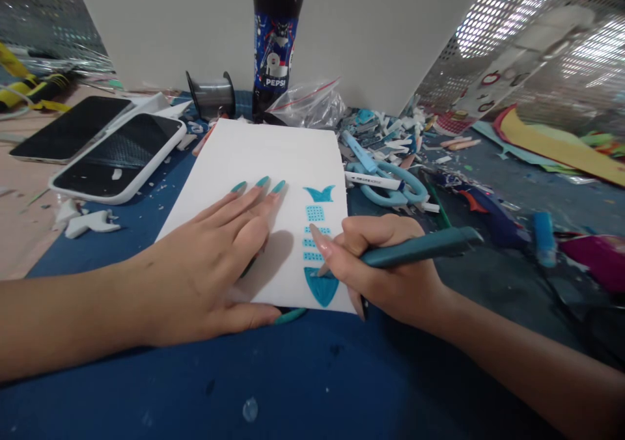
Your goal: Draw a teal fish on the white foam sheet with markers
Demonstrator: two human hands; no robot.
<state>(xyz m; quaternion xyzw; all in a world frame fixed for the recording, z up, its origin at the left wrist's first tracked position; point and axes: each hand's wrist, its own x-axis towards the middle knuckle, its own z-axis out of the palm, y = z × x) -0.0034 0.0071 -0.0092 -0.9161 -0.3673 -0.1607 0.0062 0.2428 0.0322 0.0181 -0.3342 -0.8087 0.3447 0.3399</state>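
Observation:
A white sheet of paper (pixel 258 166) lies on the blue mat (pixel 303 375). My left hand (pixel 209 264) lies flat on it with fingers stretched out, pinning it down. My right hand (pixel 385 264) grips a teal pen (pixel 420 246) whose tip touches the sheet at a teal fish-shaped drawing (pixel 318 245): a tail at the top, small gridded squares, a pointed head at the bottom. The pen tip rests just above that head.
Two phones (pixel 117 157) lie at the left. A Pepsi bottle (pixel 276 36), a spool (pixel 212 94) and a plastic bag (pixel 307 105) stand behind the sheet. Blue scissors (pixel 395 189), a white marker (pixel 374 181), paper scraps and coloured sheets (pixel 556 144) clutter the right.

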